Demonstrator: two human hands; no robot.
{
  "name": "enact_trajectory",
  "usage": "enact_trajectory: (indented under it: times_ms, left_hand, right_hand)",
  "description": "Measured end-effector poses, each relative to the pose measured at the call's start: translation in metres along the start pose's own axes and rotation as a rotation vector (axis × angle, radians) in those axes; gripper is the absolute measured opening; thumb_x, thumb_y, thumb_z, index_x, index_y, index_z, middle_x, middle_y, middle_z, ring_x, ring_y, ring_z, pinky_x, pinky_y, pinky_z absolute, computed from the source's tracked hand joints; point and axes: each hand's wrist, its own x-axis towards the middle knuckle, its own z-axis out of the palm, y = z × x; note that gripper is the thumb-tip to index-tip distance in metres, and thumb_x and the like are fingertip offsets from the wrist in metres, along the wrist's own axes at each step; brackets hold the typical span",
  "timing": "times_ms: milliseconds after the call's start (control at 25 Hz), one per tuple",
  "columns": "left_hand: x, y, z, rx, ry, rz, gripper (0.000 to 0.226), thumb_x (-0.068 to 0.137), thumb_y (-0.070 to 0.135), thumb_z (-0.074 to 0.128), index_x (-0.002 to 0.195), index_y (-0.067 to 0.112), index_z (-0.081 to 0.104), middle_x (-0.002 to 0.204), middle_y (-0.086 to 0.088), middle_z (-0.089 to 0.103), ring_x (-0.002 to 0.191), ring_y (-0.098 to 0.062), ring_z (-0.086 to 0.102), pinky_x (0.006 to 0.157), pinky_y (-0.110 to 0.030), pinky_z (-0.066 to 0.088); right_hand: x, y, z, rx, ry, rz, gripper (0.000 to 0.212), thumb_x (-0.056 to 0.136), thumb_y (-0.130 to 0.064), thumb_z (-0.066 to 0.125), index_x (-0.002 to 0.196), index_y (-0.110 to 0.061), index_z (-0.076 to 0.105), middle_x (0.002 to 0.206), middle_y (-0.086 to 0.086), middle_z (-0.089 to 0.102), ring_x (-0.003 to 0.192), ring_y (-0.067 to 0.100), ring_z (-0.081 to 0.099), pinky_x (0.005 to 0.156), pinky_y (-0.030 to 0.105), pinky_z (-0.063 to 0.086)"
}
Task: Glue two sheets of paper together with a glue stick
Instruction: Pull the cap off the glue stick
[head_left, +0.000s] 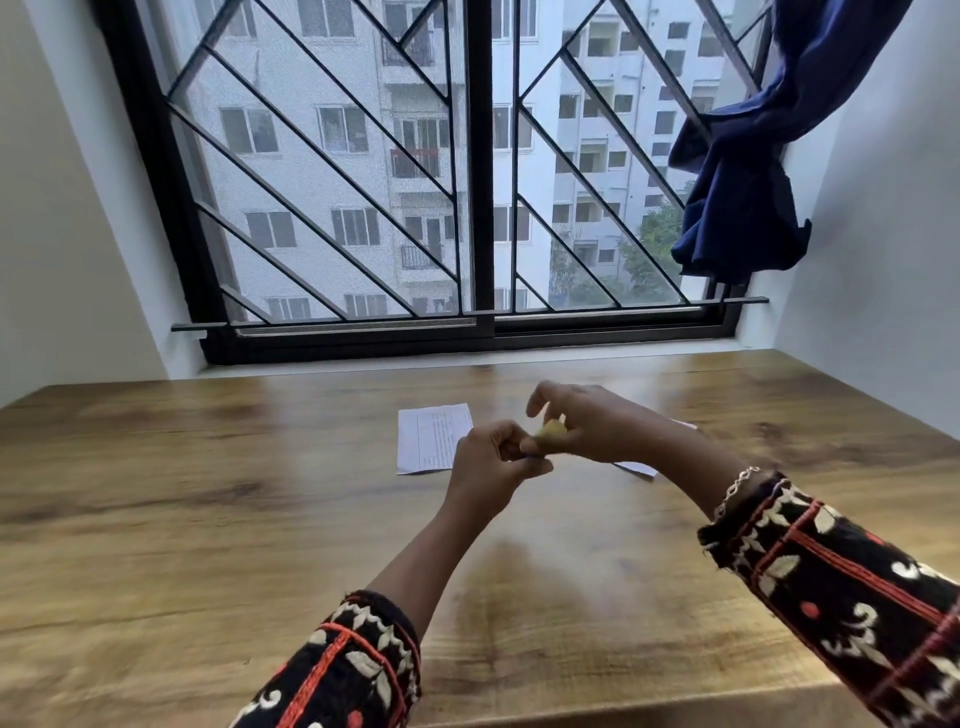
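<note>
Over the table (208, 519), both hands meet on the glue stick, papers lying beyond.

Big window (467, 171) with black grille ahead, blue curtain (737, 182) bunched at its right, wooden table running below it. One printed sheet (428, 441) lies flat mid-table, just behind the left hand (491, 462); a second sheet (636, 467) peeks out from under the right forearm. Patterned sleeves (857, 597) on both arms. Left fingers are clenched around the lower end of the glue stick (549, 434), right hand (587, 423) pinching its yellowish top, other fingers spread. Motion blur hides whether the cap is on.
</note>
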Motion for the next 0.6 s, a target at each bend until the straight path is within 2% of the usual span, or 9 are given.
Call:
enact_trajectory:
  times_ms: [40, 120, 160, 240, 360, 480, 600]
  left_hand:
    - [0.000, 0.000, 0.000, 0.010, 0.003, 0.000, 0.026, 0.067, 0.006, 0.078, 0.061, 0.018, 0.056, 0.055, 0.006, 0.056, 0.051, -0.006, 0.049, 0.054, -0.019, 0.039]
    - [-0.001, -0.001, 0.001, 0.022, -0.001, 0.002, 0.028, 0.066, 0.006, 0.079, 0.060, 0.021, 0.055, 0.056, 0.008, 0.056, 0.051, -0.004, 0.049, 0.055, -0.017, 0.039]
    - [-0.002, -0.002, 0.002, 0.020, -0.006, -0.001, 0.026, 0.066, 0.006, 0.079, 0.062, 0.019, 0.056, 0.058, 0.006, 0.057, 0.053, -0.007, 0.050, 0.056, -0.019, 0.040]
    - [-0.003, -0.003, 0.004, 0.007, -0.008, -0.017, 0.019, 0.067, 0.007, 0.079, 0.070, 0.013, 0.061, 0.062, 0.001, 0.059, 0.057, -0.013, 0.051, 0.059, -0.025, 0.042]
    - [-0.004, -0.005, 0.007, -0.021, 0.031, -0.051, 0.017, 0.068, 0.007, 0.077, 0.071, 0.010, 0.061, 0.062, 0.001, 0.058, 0.059, -0.015, 0.049, 0.061, -0.028, 0.040]
    - [-0.004, -0.004, 0.009, -0.080, 0.062, -0.079, 0.021, 0.071, 0.005, 0.075, 0.067, 0.014, 0.058, 0.060, 0.003, 0.056, 0.058, -0.012, 0.049, 0.060, -0.024, 0.041]
    - [-0.005, -0.002, 0.012, -0.136, 0.060, -0.090, 0.022, 0.074, 0.002, 0.072, 0.068, 0.018, 0.058, 0.070, -0.007, 0.063, 0.065, -0.017, 0.056, 0.066, -0.031, 0.049]
  right_hand:
    - [0.001, 0.001, 0.001, -0.022, 0.018, 0.014, 0.029, 0.086, -0.028, 0.058, 0.105, -0.007, 0.058, 0.088, 0.003, 0.056, 0.075, 0.016, 0.049, 0.060, 0.026, 0.037]
    - [0.003, 0.002, 0.003, -0.012, 0.051, 0.010, 0.021, 0.087, -0.021, 0.057, 0.094, -0.003, 0.065, 0.075, 0.002, 0.059, 0.058, 0.010, 0.050, 0.048, 0.017, 0.039]
    - [0.003, 0.003, 0.003, 0.005, 0.058, 0.003, 0.016, 0.085, -0.016, 0.059, 0.091, -0.003, 0.066, 0.071, 0.001, 0.058, 0.054, 0.007, 0.049, 0.048, 0.014, 0.039]
    - [0.000, 0.006, 0.001, 0.031, 0.062, -0.015, 0.010, 0.080, -0.009, 0.063, 0.088, -0.005, 0.067, 0.073, 0.002, 0.057, 0.056, 0.008, 0.048, 0.053, 0.019, 0.040]
    - [-0.004, 0.019, -0.002, 0.092, 0.103, -0.029, 0.014, 0.075, -0.001, 0.065, 0.088, -0.008, 0.066, 0.080, 0.003, 0.061, 0.070, 0.016, 0.054, 0.066, 0.026, 0.044]
    - [-0.009, 0.037, 0.002, 0.327, 0.160, 0.027, 0.029, 0.079, 0.008, 0.055, 0.095, -0.014, 0.066, 0.083, 0.007, 0.061, 0.074, 0.018, 0.056, 0.072, 0.030, 0.049]
    - [-0.017, 0.056, 0.011, 0.535, 0.203, 0.125, 0.029, 0.083, 0.006, 0.052, 0.086, -0.020, 0.066, 0.086, 0.011, 0.063, 0.080, 0.022, 0.060, 0.079, 0.036, 0.052]
